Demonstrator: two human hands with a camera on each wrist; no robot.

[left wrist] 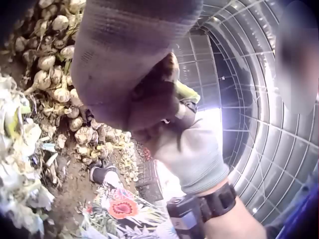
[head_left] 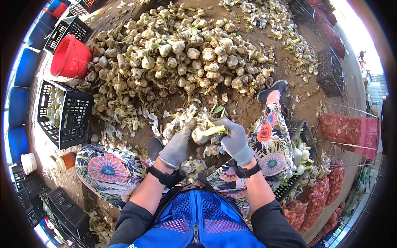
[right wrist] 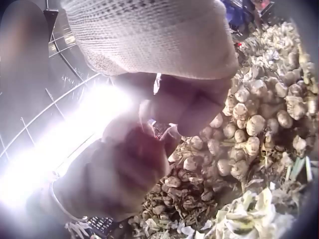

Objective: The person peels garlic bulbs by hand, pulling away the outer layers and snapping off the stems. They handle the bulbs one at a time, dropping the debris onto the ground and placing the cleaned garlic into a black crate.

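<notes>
A garlic bulb (head_left: 199,135) with a thick pale-green stem (head_left: 215,130) is held between my two gloved hands, above a heap of peelings. My left hand (head_left: 178,144) grips the bulb from the left, thumb and fingers curled against its side. At the stem's end my right hand (head_left: 235,142) pinches with its fingers curled in. Both gloves are grey-white knit with dirty fingertips. In the left wrist view the left glove (left wrist: 124,59) covers most of the bulb, and the right glove (left wrist: 189,154) meets it from below.
Ahead lies a big garlic pile (head_left: 178,53). A red bucket (head_left: 71,57) and a black crate (head_left: 66,113) stand at the left. By my right leg is another crate (head_left: 300,136) with cleaned white bulbs. Filled red mesh sacks (head_left: 318,198) lie at the right. Loose skins (head_left: 192,165) cover the ground between my feet.
</notes>
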